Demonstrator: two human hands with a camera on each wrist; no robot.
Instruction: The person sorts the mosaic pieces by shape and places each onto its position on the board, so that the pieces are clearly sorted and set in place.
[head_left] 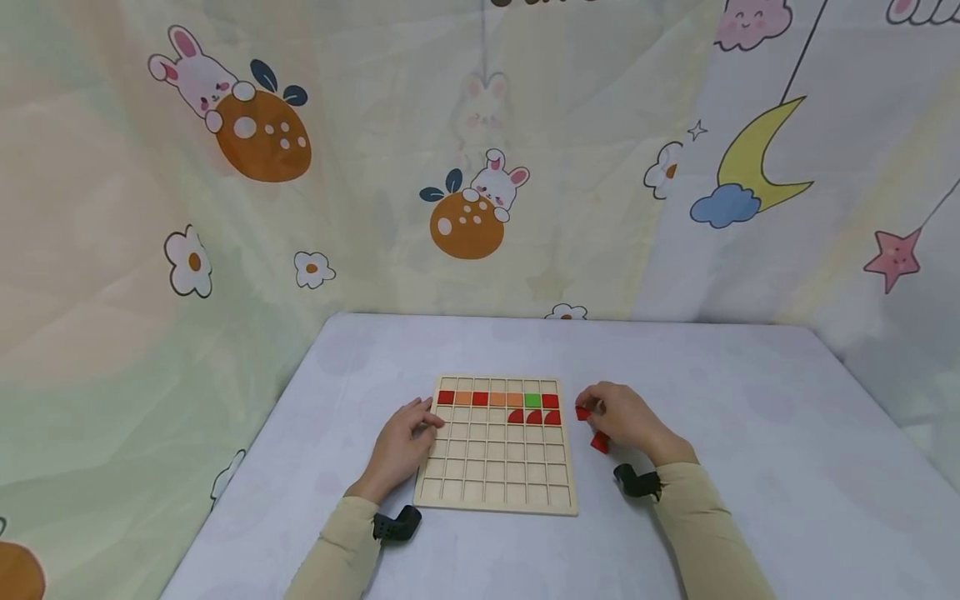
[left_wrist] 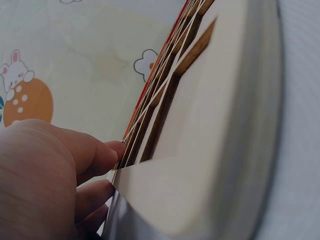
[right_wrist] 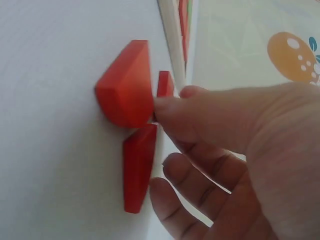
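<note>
A wooden grid board (head_left: 495, 510) lies flat on the table, with red, orange and green square tiles (head_left: 532, 400) in one upper row and several red curved-edge tiles (head_left: 534, 417) at the right of the row below. My left hand (head_left: 403, 437) holds the board's left edge, its thumb over the rim and the fingers along the side. Right of the board, my right hand (head_left: 626, 417) pinches a small red block (right_wrist: 164, 82) between thumb and index finger. Two more red blocks lie by its fingers: a larger one with a curved side (right_wrist: 125, 92) and a narrow-looking one (right_wrist: 139, 167).
Both wrists wear a black camera band (head_left: 397, 525) over beige sleeves. A white cloth covers the table (head_left: 750, 400). Behind it and to the sides hangs a pale curtain (head_left: 375, 208) printed with rabbits, flowers and a moon.
</note>
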